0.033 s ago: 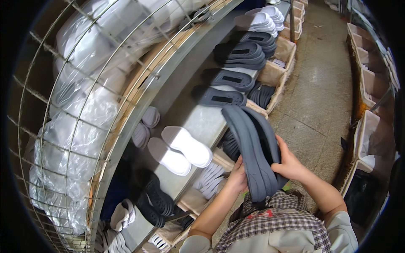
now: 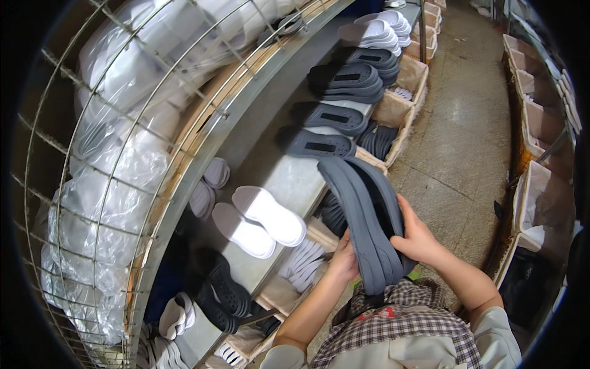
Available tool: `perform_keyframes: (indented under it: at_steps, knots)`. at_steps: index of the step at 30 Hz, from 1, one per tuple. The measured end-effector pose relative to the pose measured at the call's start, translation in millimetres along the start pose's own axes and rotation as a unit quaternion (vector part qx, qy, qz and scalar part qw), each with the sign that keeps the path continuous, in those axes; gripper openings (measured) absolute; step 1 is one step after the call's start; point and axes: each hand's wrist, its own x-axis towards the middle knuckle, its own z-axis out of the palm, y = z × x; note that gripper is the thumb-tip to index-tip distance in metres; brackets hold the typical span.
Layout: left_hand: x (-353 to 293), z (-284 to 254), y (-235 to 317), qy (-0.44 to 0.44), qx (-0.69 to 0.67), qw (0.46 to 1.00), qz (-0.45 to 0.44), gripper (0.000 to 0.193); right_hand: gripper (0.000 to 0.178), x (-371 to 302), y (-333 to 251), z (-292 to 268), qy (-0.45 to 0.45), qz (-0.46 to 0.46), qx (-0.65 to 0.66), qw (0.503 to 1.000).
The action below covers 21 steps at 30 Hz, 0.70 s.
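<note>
A tall wire cage [image 2: 92, 184] fills the left of the scene, packed with clear plastic bags [image 2: 117, 203] of pale soles. Just right of it runs a long grey shelf [image 2: 289, 178], stretching from near to far. On its far half lie dark grey shoe soles [image 2: 319, 144] in a row, with stacks of white soles [image 2: 375, 31] beyond them. Nearer on the shelf sits a pair of white soles [image 2: 258, 221] side by side, and nearer still a few black soles [image 2: 221, 289]. Below the shelf edge, cardboard bins [image 2: 393, 114] hold more soles on end. A speckled floor [image 2: 455, 141] lies to the right, with more bins [image 2: 541, 123] along its far right side.

In the near centre, both hands grasp a stack of grey soles [image 2: 362, 221], held on edge just right of the shelf. The left hand [image 2: 344, 261] grips its near left side, fingers closed on it; the right hand [image 2: 418, 237] clasps the right side, thumb pressed on the stack
</note>
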Motion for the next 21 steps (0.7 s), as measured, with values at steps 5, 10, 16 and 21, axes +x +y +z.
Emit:
perform_keyframes:
  at_steps: [5, 10, 16, 21]
  knots:
    - [8, 15, 13, 0.032, -0.018, 0.997, 0.073, 0.034, 0.082, 39, -10, 1, 0.076, -0.058, -0.171, 0.981]
    - [22, 18, 68, 0.113, -0.039, 0.985, 0.122, 0.033, 0.074, 124, -15, -41, 0.158, -0.121, -0.169, 0.965]
    - [111, 3, 164, 0.133, -0.06, 0.968, 0.206, 0.03, 0.069, 278, -38, -95, -0.018, -0.002, 0.161, 0.987]
    - [183, -11, 193, 0.158, -0.074, 0.974, 0.141, 0.034, 0.067, 378, -41, -88, -0.072, 0.056, 0.047, 0.995]
